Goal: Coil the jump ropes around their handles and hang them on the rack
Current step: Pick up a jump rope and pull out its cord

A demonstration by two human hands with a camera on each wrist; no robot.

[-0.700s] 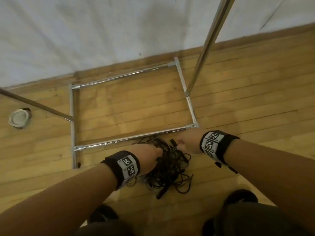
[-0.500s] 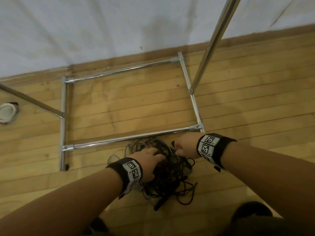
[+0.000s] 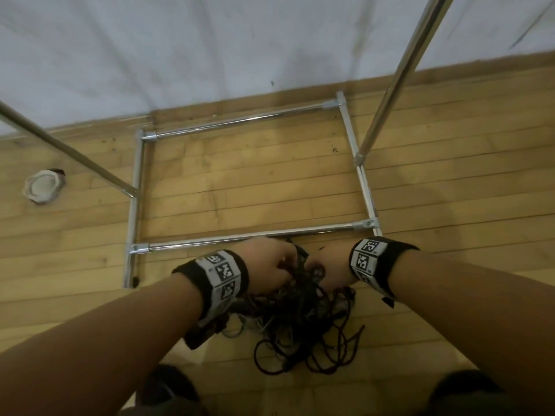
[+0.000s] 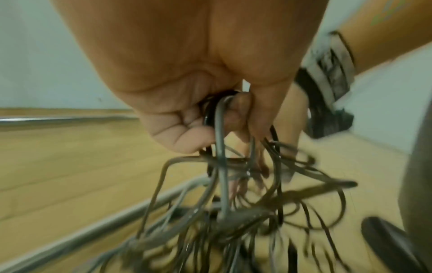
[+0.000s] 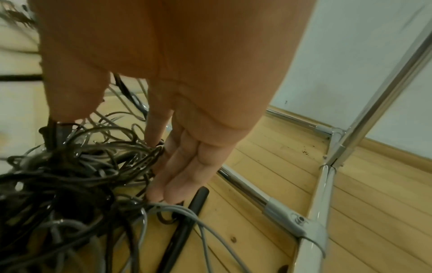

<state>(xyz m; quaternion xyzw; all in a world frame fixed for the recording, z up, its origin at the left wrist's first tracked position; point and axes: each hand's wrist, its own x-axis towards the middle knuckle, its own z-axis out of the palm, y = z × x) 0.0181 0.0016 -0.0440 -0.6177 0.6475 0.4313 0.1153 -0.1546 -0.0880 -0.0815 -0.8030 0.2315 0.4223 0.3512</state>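
Jump ropes (image 3: 300, 325) tangled on floor, lower centre, just before rack base (image 3: 240, 240). Left hand (image 3: 270, 265) fingers clamped on cords; right hand (image 3: 327, 271) fingers straight, together, touching tangle.

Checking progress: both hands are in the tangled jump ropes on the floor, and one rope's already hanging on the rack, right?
No rope hangs on the rack yet; the head view shows bare bars. Both the left hand and right hand are in the tangled jump ropes on the floor.
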